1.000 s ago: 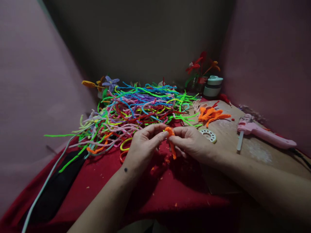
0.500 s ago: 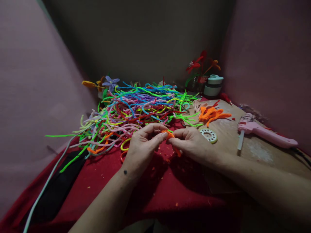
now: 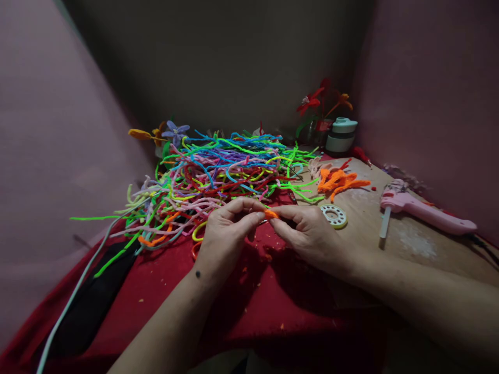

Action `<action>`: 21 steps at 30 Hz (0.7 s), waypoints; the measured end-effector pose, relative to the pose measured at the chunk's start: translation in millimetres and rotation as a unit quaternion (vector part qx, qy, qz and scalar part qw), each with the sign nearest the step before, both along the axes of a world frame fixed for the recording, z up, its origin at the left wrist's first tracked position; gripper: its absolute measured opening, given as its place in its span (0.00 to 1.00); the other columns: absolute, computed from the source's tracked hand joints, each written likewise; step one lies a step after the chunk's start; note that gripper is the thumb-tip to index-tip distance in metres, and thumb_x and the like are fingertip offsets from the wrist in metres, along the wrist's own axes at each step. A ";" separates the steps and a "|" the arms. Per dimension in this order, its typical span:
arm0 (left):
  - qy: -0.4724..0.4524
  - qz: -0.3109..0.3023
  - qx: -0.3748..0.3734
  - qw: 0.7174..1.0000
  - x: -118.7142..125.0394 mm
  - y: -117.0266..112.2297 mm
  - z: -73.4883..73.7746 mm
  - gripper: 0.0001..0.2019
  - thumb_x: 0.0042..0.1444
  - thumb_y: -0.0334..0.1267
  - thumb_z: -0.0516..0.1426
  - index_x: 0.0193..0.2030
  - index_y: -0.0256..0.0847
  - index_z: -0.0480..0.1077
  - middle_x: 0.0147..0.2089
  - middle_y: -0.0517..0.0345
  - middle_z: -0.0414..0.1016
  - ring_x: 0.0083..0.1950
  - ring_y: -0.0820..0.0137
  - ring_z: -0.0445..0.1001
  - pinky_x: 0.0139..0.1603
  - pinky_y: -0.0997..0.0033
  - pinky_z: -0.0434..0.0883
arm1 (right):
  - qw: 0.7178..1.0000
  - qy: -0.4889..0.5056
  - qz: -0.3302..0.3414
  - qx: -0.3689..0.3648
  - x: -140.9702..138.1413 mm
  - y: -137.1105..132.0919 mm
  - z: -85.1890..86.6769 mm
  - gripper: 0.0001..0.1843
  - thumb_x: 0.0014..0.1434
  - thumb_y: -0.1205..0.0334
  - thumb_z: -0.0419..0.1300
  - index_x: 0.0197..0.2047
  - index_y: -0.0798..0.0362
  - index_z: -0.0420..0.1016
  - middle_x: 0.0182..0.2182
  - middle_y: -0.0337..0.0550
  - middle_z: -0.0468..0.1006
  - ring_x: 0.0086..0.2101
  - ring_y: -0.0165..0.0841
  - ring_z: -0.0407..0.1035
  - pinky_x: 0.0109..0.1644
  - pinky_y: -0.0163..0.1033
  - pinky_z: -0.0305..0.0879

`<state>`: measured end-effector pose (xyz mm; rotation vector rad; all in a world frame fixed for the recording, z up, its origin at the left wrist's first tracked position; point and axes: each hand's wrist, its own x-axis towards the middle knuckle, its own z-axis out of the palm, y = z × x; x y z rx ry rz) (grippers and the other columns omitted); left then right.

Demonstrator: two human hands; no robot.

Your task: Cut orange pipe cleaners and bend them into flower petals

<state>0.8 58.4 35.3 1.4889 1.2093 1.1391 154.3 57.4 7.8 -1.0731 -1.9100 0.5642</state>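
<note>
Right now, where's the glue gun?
Head view, right side: the glue gun lies on the brown board, to the right of the right hand, white disc and orange pile.

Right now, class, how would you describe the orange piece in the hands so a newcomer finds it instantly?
Over the red cloth, find the left hand and the right hand, close together. Pinched between them is a small orange piece. Unlike the orange strips on the tan board, it is held.
</note>
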 end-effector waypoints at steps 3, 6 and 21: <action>0.010 -0.016 -0.004 1.000 0.7 -0.5 -1.0 0.05 0.48 0.37 0.59 0.30 0.38 0.72 0.21 0.65 0.65 0.23 0.79 0.60 0.24 0.79 0.58 | 0.999 0.030 0.017 -0.008 0.5 -0.5 0.8 0.13 0.59 0.62 0.51 0.33 0.55 0.76 0.25 0.39 0.73 0.26 0.28 0.64 0.32 0.33 0.58; 0.026 -0.022 0.005 0.999 -4.3 1.2 0.0 0.07 0.51 0.41 0.57 0.33 0.40 0.71 0.21 0.65 0.65 0.22 0.78 0.60 0.24 0.77 0.59 | 0.999 0.047 0.007 -0.025 1.8 1.0 0.2 0.13 0.58 0.61 0.53 0.31 0.55 0.77 0.24 0.40 0.73 0.25 0.28 0.63 0.30 0.33 0.58; 0.698 -0.086 0.121 0.700 -81.6 11.2 -19.2 0.09 0.55 0.30 0.47 0.38 0.38 0.66 0.38 0.48 0.71 0.40 0.64 0.68 0.41 0.64 0.60 | 0.941 0.230 0.078 -0.235 4.0 9.9 9.4 0.13 0.52 0.56 0.61 0.34 0.57 0.78 0.15 0.32 0.61 0.18 0.21 0.50 0.20 0.31 0.44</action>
